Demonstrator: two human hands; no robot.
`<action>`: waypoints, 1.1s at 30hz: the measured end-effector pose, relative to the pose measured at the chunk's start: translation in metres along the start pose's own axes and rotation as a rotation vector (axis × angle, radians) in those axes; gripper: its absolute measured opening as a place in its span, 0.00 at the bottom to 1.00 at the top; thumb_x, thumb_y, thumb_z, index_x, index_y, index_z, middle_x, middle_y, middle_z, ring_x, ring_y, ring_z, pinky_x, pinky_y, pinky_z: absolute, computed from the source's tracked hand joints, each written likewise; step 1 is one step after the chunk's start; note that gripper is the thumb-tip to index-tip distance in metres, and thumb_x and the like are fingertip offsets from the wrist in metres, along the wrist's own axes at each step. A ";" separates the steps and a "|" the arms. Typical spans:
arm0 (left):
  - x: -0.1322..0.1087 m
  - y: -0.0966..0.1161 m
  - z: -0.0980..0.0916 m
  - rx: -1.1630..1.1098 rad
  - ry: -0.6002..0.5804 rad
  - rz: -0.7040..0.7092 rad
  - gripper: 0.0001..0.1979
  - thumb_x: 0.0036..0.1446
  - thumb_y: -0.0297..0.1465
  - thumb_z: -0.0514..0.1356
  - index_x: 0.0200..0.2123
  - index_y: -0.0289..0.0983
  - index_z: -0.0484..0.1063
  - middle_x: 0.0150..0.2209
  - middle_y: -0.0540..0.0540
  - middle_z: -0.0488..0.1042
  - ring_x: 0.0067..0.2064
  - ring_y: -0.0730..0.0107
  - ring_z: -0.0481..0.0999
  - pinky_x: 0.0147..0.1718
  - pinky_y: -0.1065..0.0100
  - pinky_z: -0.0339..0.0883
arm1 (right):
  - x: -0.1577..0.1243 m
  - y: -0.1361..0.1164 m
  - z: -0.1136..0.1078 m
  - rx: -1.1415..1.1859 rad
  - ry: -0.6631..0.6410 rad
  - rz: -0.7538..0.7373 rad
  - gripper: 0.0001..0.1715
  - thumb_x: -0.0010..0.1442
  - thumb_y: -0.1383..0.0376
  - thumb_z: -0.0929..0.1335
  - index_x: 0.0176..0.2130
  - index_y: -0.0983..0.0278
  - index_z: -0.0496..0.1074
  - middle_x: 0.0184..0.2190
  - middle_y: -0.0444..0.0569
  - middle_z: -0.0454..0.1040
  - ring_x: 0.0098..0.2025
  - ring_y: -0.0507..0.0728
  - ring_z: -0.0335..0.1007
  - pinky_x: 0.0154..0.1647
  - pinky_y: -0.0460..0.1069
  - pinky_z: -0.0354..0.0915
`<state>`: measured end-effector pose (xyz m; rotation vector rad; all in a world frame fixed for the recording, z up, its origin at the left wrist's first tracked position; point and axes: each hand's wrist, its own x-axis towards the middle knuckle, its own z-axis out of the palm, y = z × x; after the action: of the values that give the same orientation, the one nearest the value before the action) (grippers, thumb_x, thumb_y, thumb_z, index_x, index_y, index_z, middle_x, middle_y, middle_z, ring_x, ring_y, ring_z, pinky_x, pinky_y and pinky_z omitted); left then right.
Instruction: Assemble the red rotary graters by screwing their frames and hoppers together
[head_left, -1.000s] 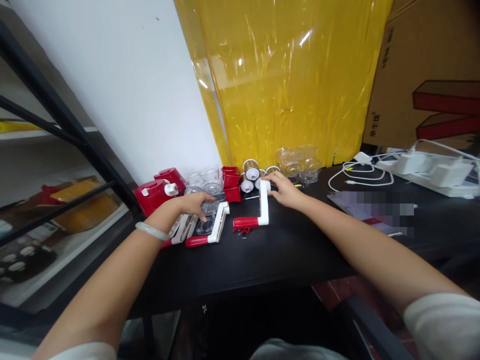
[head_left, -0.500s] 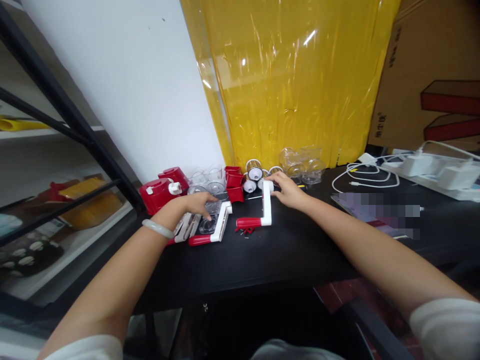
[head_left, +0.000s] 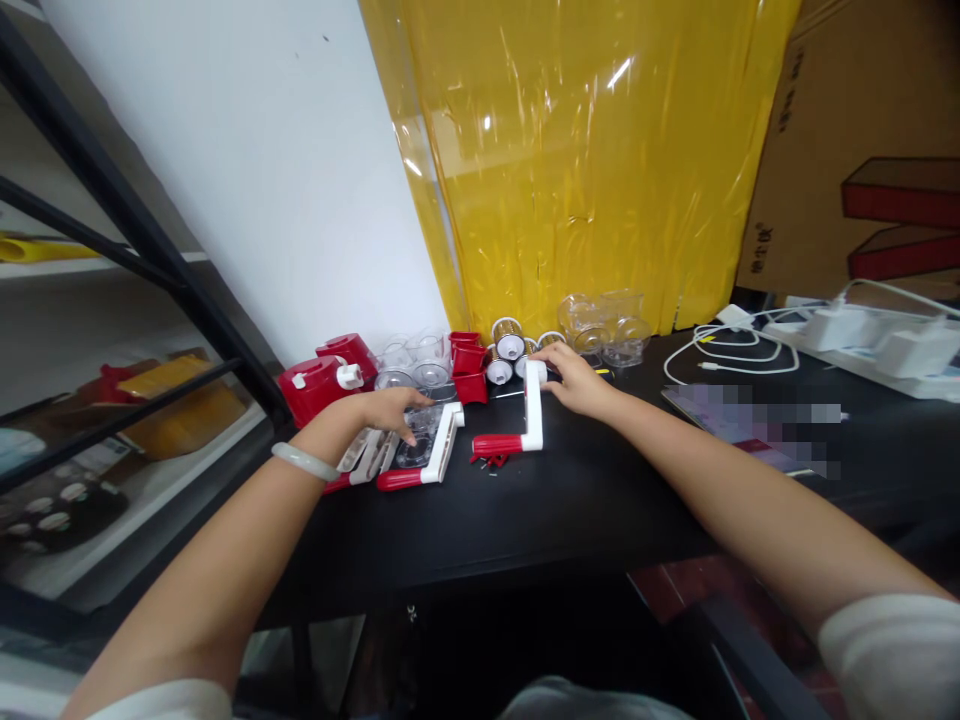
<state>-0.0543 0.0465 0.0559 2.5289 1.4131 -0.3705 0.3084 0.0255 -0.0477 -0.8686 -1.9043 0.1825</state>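
Note:
My right hand pinches the white knob end of a red-and-white crank handle. The crank's red grip points left, above the black tabletop. Over on the left, my left hand has thumb and forefinger apart around a clear plastic part; its fingertips seem to touch it, though firm contact cannot be made out. Just right of that part rests a second crank handle. More red-and-white handles lie partly hidden under my left wrist. Small red pieces and screws are scattered below the held crank.
Along the back stand red housings, clear cups, stacked red hoppers, metal drums with white ends and clear plastic pieces. White cables and a power strip lie at right. A black shelf frame borders the left.
My left hand has shifted slightly left and down, its thumb moving across the clear plastic part. My right hand and its crank handle have stayed put.

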 end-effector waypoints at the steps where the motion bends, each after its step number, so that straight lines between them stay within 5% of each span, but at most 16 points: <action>1: -0.001 0.001 0.000 -0.008 -0.001 -0.005 0.46 0.40 0.33 0.72 0.66 0.38 0.66 0.67 0.38 0.67 0.66 0.49 0.68 0.64 0.58 0.60 | 0.000 0.000 0.000 -0.002 0.002 0.000 0.25 0.53 0.74 0.71 0.50 0.60 0.73 0.46 0.52 0.68 0.51 0.63 0.69 0.55 0.63 0.68; 28: -0.015 0.001 0.013 0.021 0.133 0.043 0.46 0.44 0.39 0.71 0.67 0.39 0.64 0.67 0.39 0.67 0.65 0.52 0.68 0.63 0.58 0.60 | -0.001 0.001 0.000 -0.030 0.005 -0.029 0.25 0.54 0.73 0.71 0.52 0.59 0.73 0.47 0.53 0.70 0.51 0.63 0.70 0.54 0.63 0.68; 33: -0.040 0.000 0.012 0.058 0.316 -0.063 0.24 0.60 0.46 0.58 0.51 0.36 0.78 0.53 0.38 0.79 0.52 0.54 0.77 0.53 0.59 0.68 | 0.000 0.001 0.000 -0.026 0.018 -0.020 0.26 0.53 0.73 0.71 0.51 0.59 0.73 0.46 0.52 0.69 0.50 0.62 0.70 0.54 0.63 0.68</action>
<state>-0.0756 0.0109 0.0571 2.6849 1.6139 -0.0203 0.3093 0.0263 -0.0482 -0.8654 -1.9012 0.1373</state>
